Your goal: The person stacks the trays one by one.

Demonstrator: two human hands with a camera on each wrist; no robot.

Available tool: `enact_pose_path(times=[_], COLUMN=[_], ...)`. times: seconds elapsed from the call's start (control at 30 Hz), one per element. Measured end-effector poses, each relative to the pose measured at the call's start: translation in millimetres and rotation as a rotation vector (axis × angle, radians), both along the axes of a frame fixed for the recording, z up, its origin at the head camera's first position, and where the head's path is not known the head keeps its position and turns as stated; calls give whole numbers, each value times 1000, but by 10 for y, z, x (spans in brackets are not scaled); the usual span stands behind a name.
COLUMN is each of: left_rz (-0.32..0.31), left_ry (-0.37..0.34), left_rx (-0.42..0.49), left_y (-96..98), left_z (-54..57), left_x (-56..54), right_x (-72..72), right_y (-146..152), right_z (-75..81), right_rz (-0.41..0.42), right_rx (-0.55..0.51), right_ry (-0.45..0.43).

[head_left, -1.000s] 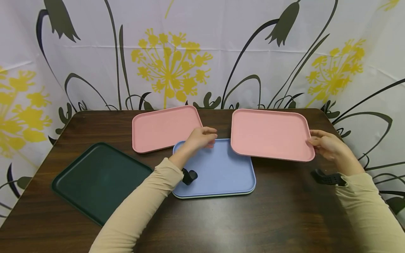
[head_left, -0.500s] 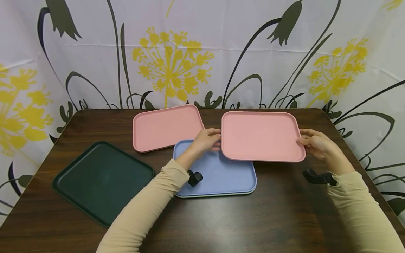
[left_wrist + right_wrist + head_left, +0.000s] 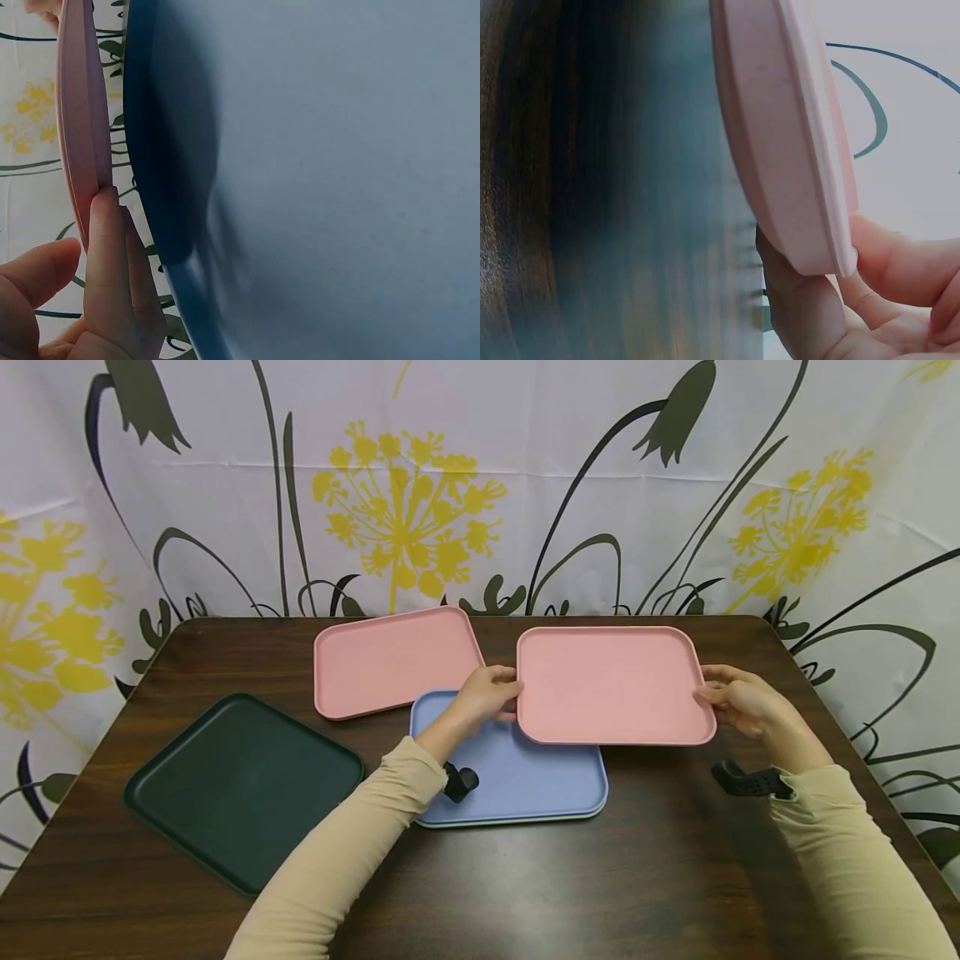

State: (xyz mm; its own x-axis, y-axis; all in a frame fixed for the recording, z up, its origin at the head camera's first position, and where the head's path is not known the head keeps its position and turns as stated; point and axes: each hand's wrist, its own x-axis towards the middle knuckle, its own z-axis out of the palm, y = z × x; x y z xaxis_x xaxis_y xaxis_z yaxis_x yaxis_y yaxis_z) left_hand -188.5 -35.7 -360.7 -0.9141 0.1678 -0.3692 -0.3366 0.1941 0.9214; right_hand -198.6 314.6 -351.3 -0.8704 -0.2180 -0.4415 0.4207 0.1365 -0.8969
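Observation:
A pink tray (image 3: 615,685) is held up between both hands, above the table and overlapping the back right of a blue tray (image 3: 525,777). My right hand (image 3: 750,706) pinches its right edge; in the right wrist view the thumb (image 3: 892,255) lies on the upper side and fingers support the underside. At the opposite edge, my left hand (image 3: 483,697) has its thumb at the rim and fingers against the underside, as the left wrist view shows from below. Under the blue tray, the rim of a greenish one (image 3: 517,824) peeks out.
Another pink tray (image 3: 393,664) lies at the back left, its corner close to the blue tray. A dark green tray (image 3: 243,793) rests at an angle on the left of the brown wooden table (image 3: 600,893). A flower-patterned curtain (image 3: 555,485) hangs behind the table's back edge.
The held pink tray has moved left and levelled, carried by the right hand. My left hand, apart from it a second ago, has moved slightly right and taken hold of its left edge.

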Motion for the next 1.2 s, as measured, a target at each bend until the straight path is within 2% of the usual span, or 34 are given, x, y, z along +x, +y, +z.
enact_pose_path(times=[0.47, 0.83, 0.9, 1.13, 1.2], left_rz=[0, 26, 26, 19, 13], left_ry=[1, 8, 9, 27, 31], left_rx=[-33, -46, -51, -113, -114], left_y=[-84, -168, -188, -267, -292], left_z=[-3, 31, 44, 89, 107], left_x=[18, 35, 40, 67, 78], right_x=[26, 31, 38, 59, 59], right_y=[-102, -169, -185, -272, -296], right_z=[-14, 27, 40, 100, 106], right_rz=[-1, -8, -4, 29, 39], right_rx=[-33, -41, -25, 128, 138], right_ry=[-11, 9, 23, 92, 102])
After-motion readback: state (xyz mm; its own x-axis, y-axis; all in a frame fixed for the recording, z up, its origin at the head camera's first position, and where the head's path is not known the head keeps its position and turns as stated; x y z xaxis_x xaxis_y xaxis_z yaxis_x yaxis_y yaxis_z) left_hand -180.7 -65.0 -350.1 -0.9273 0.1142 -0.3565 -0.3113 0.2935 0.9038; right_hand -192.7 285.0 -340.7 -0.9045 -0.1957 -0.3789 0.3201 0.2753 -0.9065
